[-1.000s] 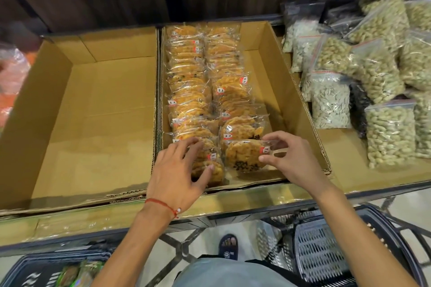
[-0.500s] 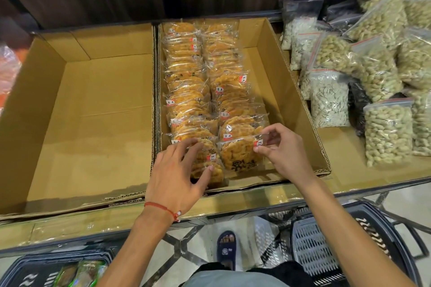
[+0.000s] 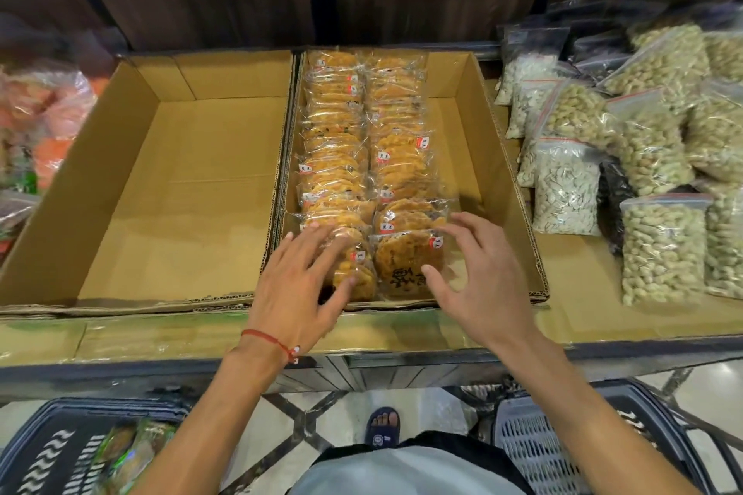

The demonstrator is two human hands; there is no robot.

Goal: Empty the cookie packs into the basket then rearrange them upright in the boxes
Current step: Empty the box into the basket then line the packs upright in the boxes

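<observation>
Your right hand (image 3: 478, 277) has let go of the front pack (image 3: 406, 265). Half a second back it pinched that pack's right edge; now the fingers are spread and loose over it, thumb at the near side, contact unclear. The pack leans back on the right row, under your fingertips. Your left hand (image 3: 299, 285) stays flat, fingers splayed on the left row's front packs. That placement looks done. The box (image 3: 506, 189) has room right of your right hand.
</observation>
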